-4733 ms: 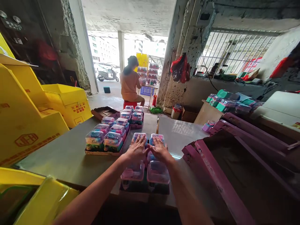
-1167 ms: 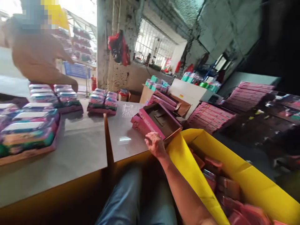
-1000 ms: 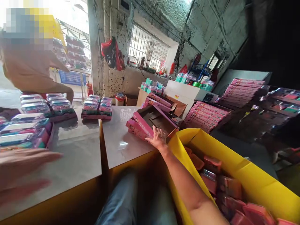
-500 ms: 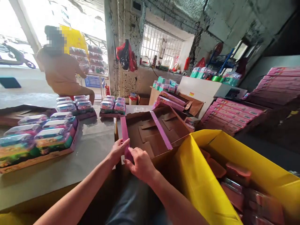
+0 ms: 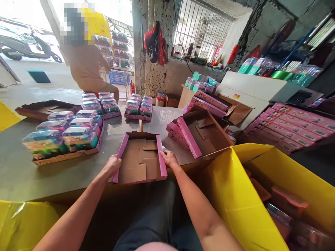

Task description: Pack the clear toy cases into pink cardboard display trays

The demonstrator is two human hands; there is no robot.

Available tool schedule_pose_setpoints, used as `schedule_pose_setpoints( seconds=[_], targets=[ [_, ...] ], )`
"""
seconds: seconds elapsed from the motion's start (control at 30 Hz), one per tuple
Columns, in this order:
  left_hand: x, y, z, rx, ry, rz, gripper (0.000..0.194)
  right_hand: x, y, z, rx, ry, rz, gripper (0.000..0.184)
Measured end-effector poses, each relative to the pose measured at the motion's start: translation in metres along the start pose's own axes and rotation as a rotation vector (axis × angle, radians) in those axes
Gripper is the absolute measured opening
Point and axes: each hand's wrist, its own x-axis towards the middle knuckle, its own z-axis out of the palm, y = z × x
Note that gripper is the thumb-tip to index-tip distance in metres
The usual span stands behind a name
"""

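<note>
Directly before me is a shallow cardboard tray [image 5: 131, 157], brown inside with pink side walls, at the near edge of the table. My left hand [image 5: 113, 165] grips its left wall, fingers closed round the edge. On the opposite wall, my right hand [image 5: 169, 159] is closed in the same way. The tray's inside shows folded flaps and no goods. To its left stands a filled tray [image 5: 98, 146] holding several clear-lidded, colourful boxes [image 5: 80, 137]. Right of my right hand, another brown and pink tray [image 5: 214, 136] leans over more pink cardboard.
Two smaller filled trays stand farther back on the grey table [image 5: 110, 134]. A yellow-lined carton [image 5: 230, 188] with reddish boxes is at my right, and yellow sheeting [image 5: 26, 223] at my left. Flat pink cartons [image 5: 290, 125] are stacked at right. A person [image 5: 86, 66] sits beyond the table.
The tray has come round to lie flat in front of me. My hands have moved apart, from both being at one pink wall to one on each side. The view has shifted.
</note>
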Motion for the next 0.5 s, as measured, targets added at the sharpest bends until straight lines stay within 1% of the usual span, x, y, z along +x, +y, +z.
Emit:
schedule_pose_setpoints(
  seconds=[0.1, 0.2, 0.27, 0.3, 0.37, 0.43, 0.47, 0.5],
  targets=[
    [0.001, 0.008, 0.006, 0.170, 0.039, 0.015, 0.012, 0.007, -0.011, -0.002, -0.076, 0.019, 0.045, 0.026],
    [-0.002, 0.021, 0.016, 0.322, 0.125, 0.043, 0.031, 0.006, -0.021, -0.003, -0.143, 0.040, 0.082, 0.026],
    [-0.001, 0.032, 0.019, 0.416, 0.145, 0.055, 0.043, 0.006, -0.025, -0.001, -0.168, 0.040, 0.086, 0.029],
    [0.002, 0.037, 0.016, 0.453, 0.143, 0.057, 0.047, 0.006, -0.027, 0.000, -0.177, 0.037, 0.085, 0.030],
    [0.011, 0.044, 0.004, 0.486, 0.115, 0.053, 0.052, 0.007, -0.030, 0.001, -0.188, 0.031, 0.080, 0.033],
    [0.019, 0.049, -0.012, 0.457, 0.047, 0.054, 0.055, 0.005, -0.034, -0.001, -0.195, 0.024, 0.076, 0.034],
    [0.020, 0.051, -0.017, 0.435, 0.001, 0.052, 0.058, 0.002, -0.036, -0.004, -0.196, 0.019, 0.075, 0.035],
    [0.020, 0.056, -0.017, 0.408, -0.035, 0.071, 0.061, -0.002, -0.038, -0.009, -0.195, 0.010, 0.075, 0.034]
  ],
)
